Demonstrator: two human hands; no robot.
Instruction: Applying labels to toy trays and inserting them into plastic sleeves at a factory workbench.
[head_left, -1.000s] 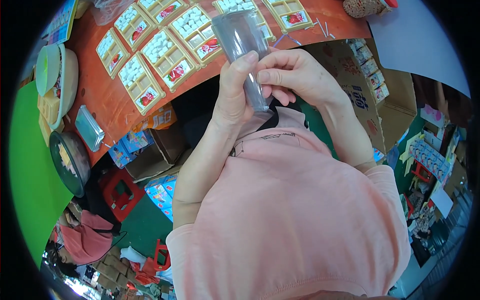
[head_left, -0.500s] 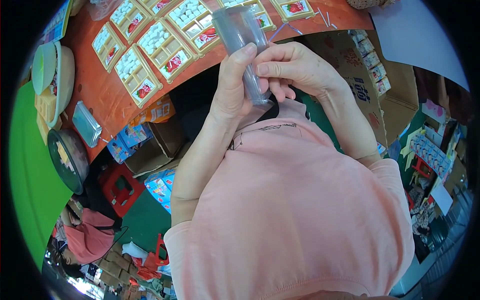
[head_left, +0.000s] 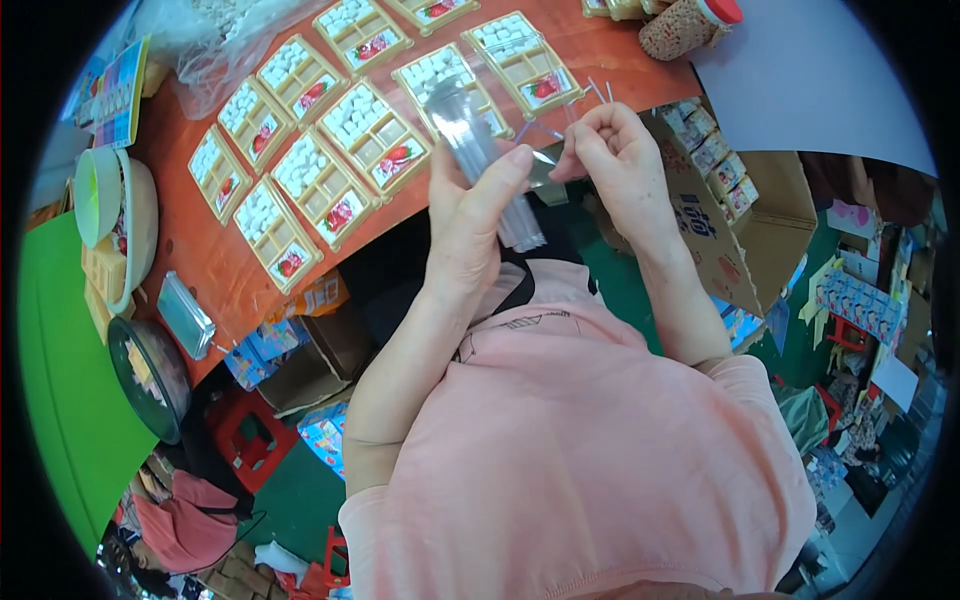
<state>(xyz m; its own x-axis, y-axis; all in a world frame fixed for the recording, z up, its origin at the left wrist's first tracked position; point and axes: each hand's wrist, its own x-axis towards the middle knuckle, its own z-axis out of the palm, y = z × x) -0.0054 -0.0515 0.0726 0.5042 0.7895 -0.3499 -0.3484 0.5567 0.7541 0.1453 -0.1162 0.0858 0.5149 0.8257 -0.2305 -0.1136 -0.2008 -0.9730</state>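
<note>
My left hand [head_left: 468,215] is wrapped round a stack of clear plastic covers [head_left: 468,125], held upright and slightly tilted above the table's near edge. Just to its right, my right hand [head_left: 622,170] is closed in a pinch, fingertips at a thin transparent piece that looks like one such cover; its outline is hard to make out. Beyond the hands lie several cream compartment trays [head_left: 375,145], each with small white pieces at one end and a strawberry-pictured packet at the other. Thin pale sticks [head_left: 600,92] lie by the right-hand trays.
A bag of white pieces [head_left: 225,35] lies at the far left. A basin [head_left: 142,235], a dark bowl [head_left: 125,390] and a flat clear-lidded box [head_left: 185,315] line the left side. An open carton [head_left: 780,220] holds small packs at right. A red-lidded jar [head_left: 690,25] stands far right.
My right hand has moved away from the stack to the right, and its fingers have drawn together. My left hand keeps the covers. More of the table's far part shows.
</note>
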